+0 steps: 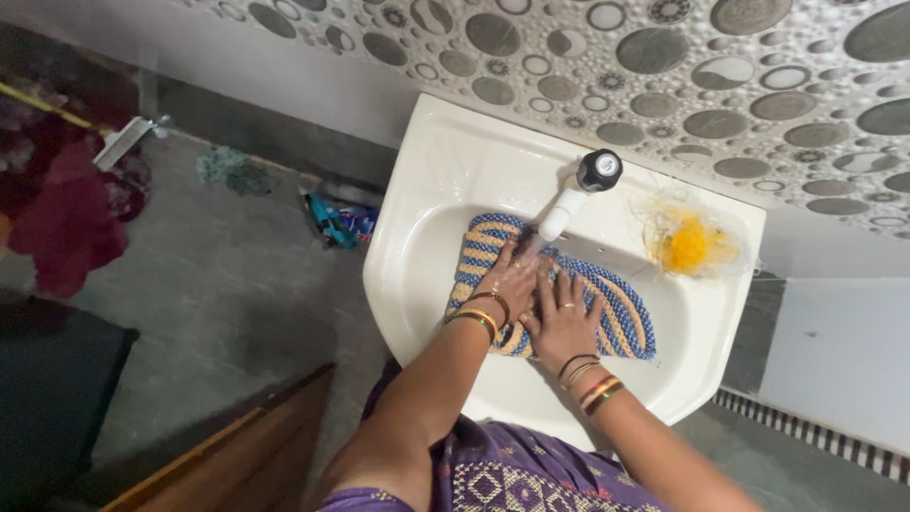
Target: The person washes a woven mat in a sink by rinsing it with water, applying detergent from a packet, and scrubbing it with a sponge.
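Both hands press flat on a blue and yellow striped cloth (607, 308) lying in the white sink (431, 190) — the left hand (513, 281) just under the white tap (569, 204), the right hand (563, 322) beside it, touching. Fingers of both are spread open, gripping nothing. A yellow scrubber (689, 242) sits on the sink's rim — well apart from the hands.

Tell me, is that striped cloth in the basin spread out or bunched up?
Spread out. The striped cloth lies flat across the white basin under the tap, with the left hand and right hand pressing on it.
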